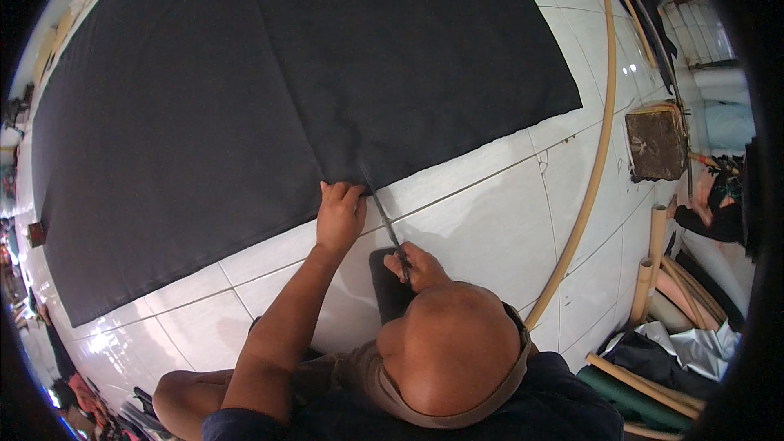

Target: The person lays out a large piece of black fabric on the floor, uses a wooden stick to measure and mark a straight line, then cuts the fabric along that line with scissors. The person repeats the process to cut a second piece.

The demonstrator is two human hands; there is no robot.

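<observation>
A wide sheet of black fabric lies spread over the white floor, with a crease running down its middle. My left hand holds the near edge, its fingers closed over the cloth. Just to its right, a pair of scissors points away from me, blade tips at the fabric's edge. My right hand grips the scissors by the handles. How far the blades are apart is too small to tell. Beside that hand a dark, flat piece is partly hidden by my bent knee.
A long tan tube curves along the floor on the right. Beyond it stands a worn brown block. Several rolls and cardboard tubes crowd the lower right, beside silver sheeting. Someone's dark-clothed limb shows at the right edge.
</observation>
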